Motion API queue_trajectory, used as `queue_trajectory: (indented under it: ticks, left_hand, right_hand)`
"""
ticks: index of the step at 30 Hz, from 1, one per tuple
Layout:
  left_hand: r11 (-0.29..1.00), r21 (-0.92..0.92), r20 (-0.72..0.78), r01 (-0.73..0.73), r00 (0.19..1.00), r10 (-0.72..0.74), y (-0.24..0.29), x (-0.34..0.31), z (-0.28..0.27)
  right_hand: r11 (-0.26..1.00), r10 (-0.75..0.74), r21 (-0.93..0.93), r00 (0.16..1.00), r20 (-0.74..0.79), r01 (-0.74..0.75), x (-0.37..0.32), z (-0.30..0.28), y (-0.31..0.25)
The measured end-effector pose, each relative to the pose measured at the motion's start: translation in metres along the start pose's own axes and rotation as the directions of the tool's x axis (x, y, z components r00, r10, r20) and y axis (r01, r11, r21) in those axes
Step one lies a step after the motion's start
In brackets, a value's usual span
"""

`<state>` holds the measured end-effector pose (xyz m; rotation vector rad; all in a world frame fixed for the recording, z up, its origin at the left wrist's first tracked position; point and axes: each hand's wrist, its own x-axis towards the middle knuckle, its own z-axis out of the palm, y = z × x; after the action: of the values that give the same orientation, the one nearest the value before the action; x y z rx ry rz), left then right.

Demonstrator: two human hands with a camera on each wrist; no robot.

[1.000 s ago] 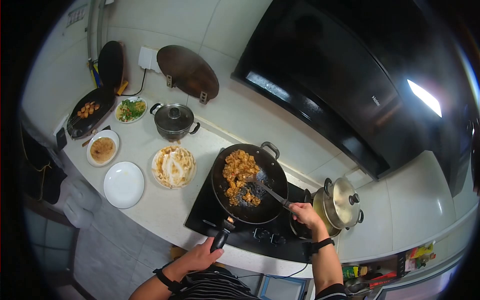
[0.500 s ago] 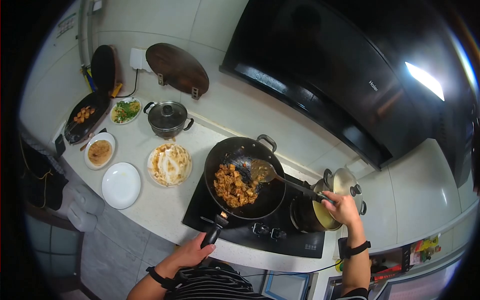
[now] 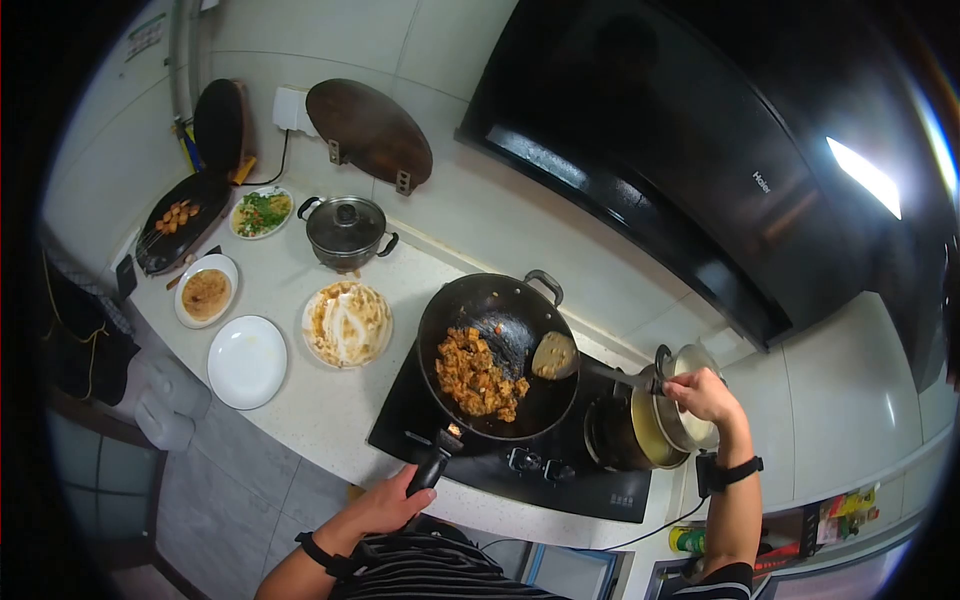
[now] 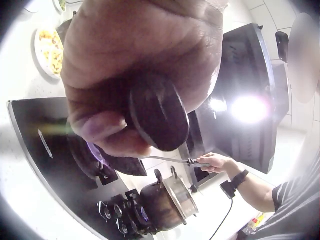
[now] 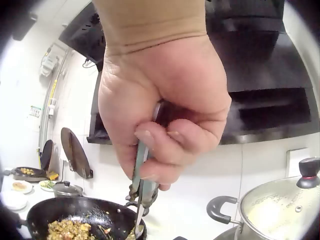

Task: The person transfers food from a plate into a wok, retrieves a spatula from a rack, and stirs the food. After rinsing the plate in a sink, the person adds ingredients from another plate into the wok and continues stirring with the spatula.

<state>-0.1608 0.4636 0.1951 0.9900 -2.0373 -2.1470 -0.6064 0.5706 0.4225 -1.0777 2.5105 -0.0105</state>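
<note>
A dark wok [image 3: 505, 300] stands on the black hob with brown, sauce-coated food chunks [image 3: 475, 375] gathered in its left and lower part. My left hand [image 3: 392, 502] grips the wok's black handle [image 3: 428, 472], whose end fills the middle of the left wrist view. Curled around the handle of a spatula [image 3: 553, 357] are the fingers of my right hand [image 3: 705, 395]. The spatula's blade, smeared with sauce, lies against the wok's right inner wall. In the right wrist view, the grey-green spatula handle [image 5: 145, 172] points down from my fingers toward the wok.
Right of the wok stand a pot [image 3: 620, 430] and a glass-lidded steel pot [image 5: 280, 210]. On the counter to the left are a sauce-smeared plate [image 3: 320, 345], a white plate [image 3: 247, 362], a lidded pot [image 3: 345, 235], small dishes and an open electric griddle [image 3: 160, 255]. A range hood [image 3: 640, 160] hangs above.
My right hand has moved right with the spatula, drawing its blade from the food to the wok's right wall. The food has shifted down and left. My left hand keeps its grip.
</note>
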Motion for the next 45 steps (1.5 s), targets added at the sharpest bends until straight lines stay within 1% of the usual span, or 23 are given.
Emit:
queue_trajectory:
  ticks: [1,2,5,8,11,13,15,17,20,23,24,25,27,28,29,30,31,34,37,40,43,44,45]
  left_hand:
    - [1.0,0.001,0.005,-0.002,1.0,0.002,-0.003,0.002,0.001]
    - [1.0,0.003,0.008,-0.005,1.0,0.005,-0.004,0.003,0.002]
    - [1.0,0.011,0.006,-0.01,1.0,0.01,-0.004,0.004,0.001]
    - [1.0,0.019,0.003,-0.012,1.0,0.011,-0.002,0.002,0.001]
    - [1.0,0.001,0.001,-0.009,1.0,0.009,0.0,0.002,0.001]
    - [1.0,-0.015,0.002,0.0,1.0,0.0,0.003,0.002,0.001]
    - [1.0,-0.009,-0.002,-0.006,1.0,0.006,0.003,0.001,0.001]
    - [1.0,0.001,-0.003,-0.009,1.0,0.009,0.002,0.001,0.001]
    - [1.0,-0.001,-0.004,-0.01,1.0,0.01,-0.001,0.001,0.001]
    - [1.0,-0.019,-0.011,0.002,1.0,-0.002,-0.002,0.001,0.003]
    - [1.0,-0.024,-0.012,0.007,1.0,-0.007,0.0,0.001,0.003]
    - [0.999,-0.032,-0.015,0.011,1.0,-0.012,0.001,0.0,0.003]
    - [0.999,-0.045,-0.02,0.019,1.0,-0.02,0.005,-0.001,0.003]
    - [0.998,-0.053,-0.023,0.024,0.999,-0.025,0.006,-0.001,0.003]
    - [0.997,-0.061,-0.021,0.035,0.999,-0.036,0.008,-0.002,0.003]
    - [0.997,-0.069,-0.018,0.046,0.999,-0.048,0.01,-0.003,0.002]
    - [0.995,-0.076,-0.013,0.057,0.998,-0.059,0.011,-0.003,0.003]
    - [0.994,-0.096,-0.005,0.055,0.998,-0.056,0.01,-0.003,0.002]
    - [0.994,-0.096,0.001,0.06,0.998,-0.06,0.009,-0.003,0.002]
    - [0.995,-0.078,-0.001,0.058,0.998,-0.058,0.01,-0.003,0.002]
    - [0.998,-0.062,-0.017,0.022,1.0,-0.023,0.005,-0.002,0.003]
    - [0.998,-0.059,-0.018,0.019,1.0,-0.02,0.005,-0.002,0.003]
    - [0.998,-0.056,-0.019,0.016,1.0,-0.017,0.006,-0.002,0.003]
  right_hand:
    - [0.999,0.001,-0.036,0.999,-0.037,-0.003,0.0,0.001,0.001]
    - [0.995,-0.082,-0.067,0.994,-0.079,0.077,0.007,0.007,0.01]
    - [0.996,-0.032,-0.08,0.992,0.12,0.042,0.007,0.001,-0.007]
    - [1.0,0.003,-0.03,0.959,0.283,0.006,0.008,0.001,0.002]
    - [0.974,0.09,0.163,0.925,0.37,-0.16,0.009,0.039,0.012]
    - [0.925,0.129,0.283,0.909,0.396,-0.255,0.011,0.083,0.017]
    - [0.79,0.145,0.445,0.835,0.531,-0.421,0.001,0.122,-0.004]
    - [0.594,0.03,0.677,0.853,0.521,-0.434,-0.004,0.163,-0.018]
    - [0.368,-0.03,0.87,0.932,0.362,-0.326,0.003,0.214,-0.021]
    - [0.417,0.045,0.878,0.97,0.238,-0.235,-0.008,0.216,-0.033]
    - [0.517,0.045,0.836,0.982,0.185,-0.182,-0.009,0.214,-0.028]
    - [0.598,0.049,0.795,0.995,0.089,-0.101,-0.015,0.213,-0.022]
    - [0.745,0.025,0.666,0.994,-0.102,0.05,-0.029,0.208,-0.011]
    - [0.823,-0.084,0.545,0.983,-0.164,0.162,-0.034,0.199,0.001]
    - [0.869,-0.137,0.435,0.959,-0.249,0.237,-0.041,0.191,0.009]
    - [0.896,-0.13,0.381,0.955,-0.268,0.228,-0.053,0.174,0.004]
    - [0.92,-0.122,0.325,0.95,-0.287,0.216,-0.062,0.158,-0.001]
    - [0.926,-0.263,0.124,0.844,-0.468,0.357,-0.069,0.145,-0.002]
    - [0.922,-0.257,0.111,0.802,-0.54,0.371,-0.062,0.145,-0.003]
    - [0.934,-0.268,0.028,0.749,-0.606,0.357,-0.048,0.15,-0.008]
    - [0.944,-0.311,-0.113,0.729,-0.609,0.309,-0.023,0.161,-0.016]
    - [0.942,-0.32,-0.112,0.749,-0.581,0.316,-0.019,0.162,-0.024]
    - [0.954,-0.291,-0.109,0.772,-0.566,0.279,-0.019,0.164,-0.038]
